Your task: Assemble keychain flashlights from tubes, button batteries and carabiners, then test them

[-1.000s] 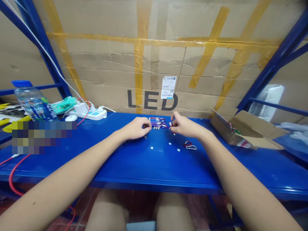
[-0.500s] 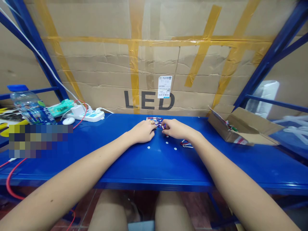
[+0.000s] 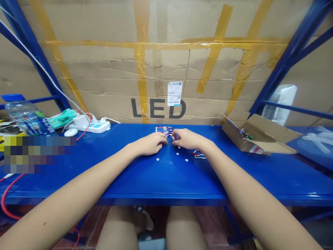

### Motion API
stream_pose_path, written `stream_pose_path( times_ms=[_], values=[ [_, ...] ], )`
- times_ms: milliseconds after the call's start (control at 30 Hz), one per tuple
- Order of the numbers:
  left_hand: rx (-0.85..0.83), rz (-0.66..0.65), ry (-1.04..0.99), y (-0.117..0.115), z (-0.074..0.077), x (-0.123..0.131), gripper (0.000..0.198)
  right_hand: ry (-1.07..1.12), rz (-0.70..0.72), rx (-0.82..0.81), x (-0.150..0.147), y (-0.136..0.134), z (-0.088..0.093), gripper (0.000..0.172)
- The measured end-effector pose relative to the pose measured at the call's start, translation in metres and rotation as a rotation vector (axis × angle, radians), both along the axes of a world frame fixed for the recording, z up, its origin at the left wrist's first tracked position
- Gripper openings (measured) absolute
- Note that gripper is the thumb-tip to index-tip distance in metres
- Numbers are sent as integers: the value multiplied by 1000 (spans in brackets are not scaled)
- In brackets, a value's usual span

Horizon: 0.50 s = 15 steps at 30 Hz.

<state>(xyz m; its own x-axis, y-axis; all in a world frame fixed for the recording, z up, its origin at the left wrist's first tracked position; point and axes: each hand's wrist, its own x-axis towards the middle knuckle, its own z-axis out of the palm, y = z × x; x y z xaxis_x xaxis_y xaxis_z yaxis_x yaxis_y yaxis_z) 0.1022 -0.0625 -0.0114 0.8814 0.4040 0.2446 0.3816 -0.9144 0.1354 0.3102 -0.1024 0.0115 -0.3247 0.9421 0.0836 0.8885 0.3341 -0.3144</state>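
Observation:
Several red, blue and silver carabiner-like clips lie in a row at the back middle of the blue table. My left hand rests at the near left side of the row, its fingers bent; what is under the fingertips is hidden. My right hand is closed, thumb and fingers round a small red and silver clip that points down toward the tabletop. Nearer my right wrist lie loose red and silver carabiners. Three small pale discs sit on the table in front of my hands.
An open cardboard box with small coloured items stands at the right. On the left are a bottle, a white power strip, a white round object and cables. A large taped carton stands behind the table.
My left hand has drawn back slightly from the row of clips, uncovering more of it. My right hand stays closed on the clip. The whole view has shifted slightly.

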Motion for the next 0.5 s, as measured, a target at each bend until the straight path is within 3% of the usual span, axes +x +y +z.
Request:
stream_pose_path(
  times_ms=[200, 500],
  values=[
    [6, 120, -21, -1, 1, -10, 22, 122, 21, 22, 3, 5, -3, 13],
    [-105, 218, 29, 3, 2, -5, 14, 228, 92, -32, -2, 8, -7, 10]
  ],
)
